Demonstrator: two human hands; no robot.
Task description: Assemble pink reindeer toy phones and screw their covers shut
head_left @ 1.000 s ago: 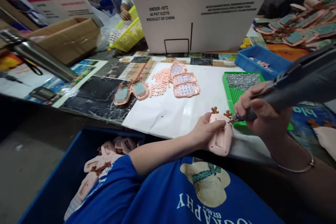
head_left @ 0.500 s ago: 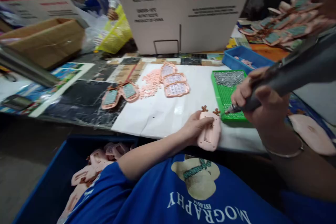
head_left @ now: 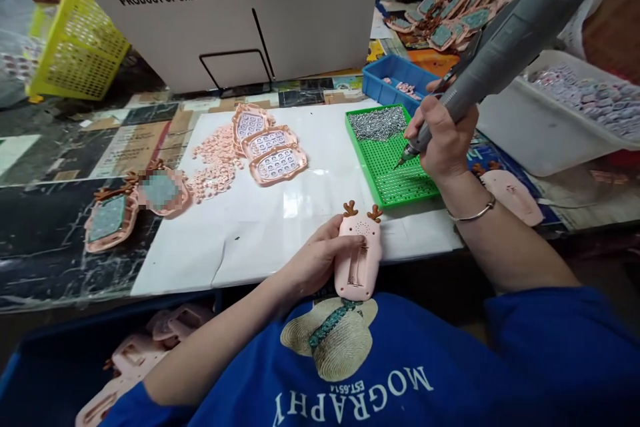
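Observation:
My left hand [head_left: 317,250] is closed on a pink plastic toy casing [head_left: 367,263] with brown antlers, held upright near my shirt. Its back faces me, showing a long open slot, screw holes and a patch of small dots. Wrapped in my right hand [head_left: 447,137] is a grey electric screwdriver [head_left: 515,40], its tip pointing down over the green tray [head_left: 383,197]. Many small silver screws [head_left: 377,123] lie heaped at the tray's far end. Several pink shells with white button pads [head_left: 280,163] rest beside a scatter of small pink pieces [head_left: 217,163].
Two shells with grey-green panels [head_left: 110,220] lie at the left. A blue bin [head_left: 30,360] with pink casings stands below the table edge. At the right are a white tub [head_left: 540,127], another pink casing [head_left: 510,197] and a blue box [head_left: 393,90]. A carton [head_left: 225,13] stands behind.
My right hand and the screwdriver have moved away from the casing's antlers to above the screw tray. My left hand still holds the casing. The view has turned to the right.

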